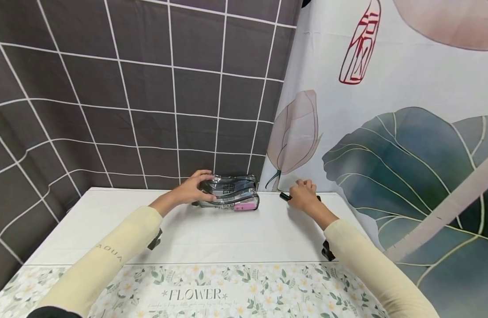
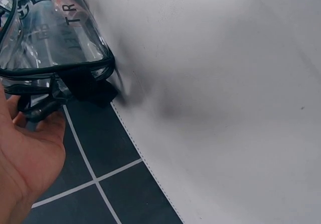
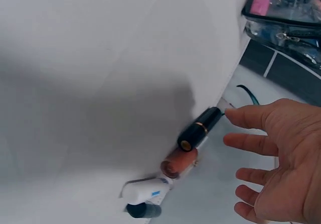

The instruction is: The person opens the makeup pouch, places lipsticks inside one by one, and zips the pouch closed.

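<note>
My left hand grips the left end of a clear travel pouch with black trim, thumb in front and fingers over the top. In the left wrist view, the fingers curl by the pouch's dark end strap. A pink item shows through its clear side. My right hand hovers by a black lipstick-like tube with a gold band. Its fingers are spread and hold nothing; the thumb comes close to the tube's far end, and whether they touch I cannot tell.
Beside the black tube lie a reddish-brown small container, a white tube and a dark cylinder, along the white table's back edge. A dark grid cloth and a leaf-print curtain hang behind. A floral mat covers the front.
</note>
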`<move>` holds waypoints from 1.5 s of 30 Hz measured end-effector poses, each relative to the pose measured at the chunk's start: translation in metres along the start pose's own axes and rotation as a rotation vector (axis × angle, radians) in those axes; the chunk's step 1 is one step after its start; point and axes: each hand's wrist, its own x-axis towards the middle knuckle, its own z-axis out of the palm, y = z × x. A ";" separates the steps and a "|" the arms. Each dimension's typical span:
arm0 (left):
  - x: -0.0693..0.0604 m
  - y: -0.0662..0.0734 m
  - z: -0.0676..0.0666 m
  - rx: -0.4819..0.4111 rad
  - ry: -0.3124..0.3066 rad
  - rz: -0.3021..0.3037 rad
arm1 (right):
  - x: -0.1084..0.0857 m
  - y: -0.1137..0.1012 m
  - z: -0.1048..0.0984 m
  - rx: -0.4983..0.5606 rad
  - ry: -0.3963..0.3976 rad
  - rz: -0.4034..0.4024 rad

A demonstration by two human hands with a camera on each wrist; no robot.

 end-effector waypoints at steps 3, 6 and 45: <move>0.000 0.001 0.001 0.000 0.000 0.001 | 0.000 0.002 0.007 0.003 -0.010 0.024; -0.002 0.002 0.001 0.001 -0.003 -0.001 | 0.000 0.004 0.013 -0.004 -0.019 0.042; 0.002 -0.002 0.002 0.043 0.000 0.005 | 0.003 -0.012 0.005 0.114 0.138 -0.090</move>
